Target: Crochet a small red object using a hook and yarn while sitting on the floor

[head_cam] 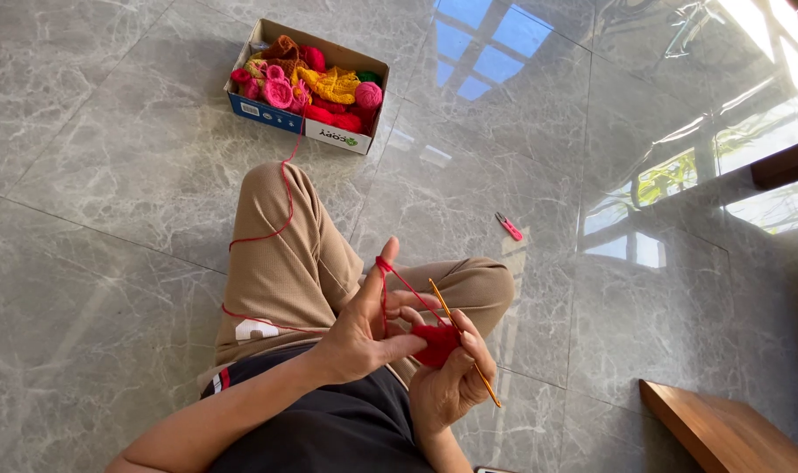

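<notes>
Cardboard box | holds yarn balls | red strand leads out

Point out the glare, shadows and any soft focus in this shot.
Head view: strong window glare mirrored on the glossy floor at upper right, washing out the tiles; daylight is even elsewhere, shadows faint beside the box; left hand, right hand, red piece and hook are sharp; slight wide-angle stretch at edges.

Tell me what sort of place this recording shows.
Probably a room in a home: a polished grey marble-look tiled floor reflecting a window, a cardboard box of yarn on it, and a wooden furniture edge.
</notes>
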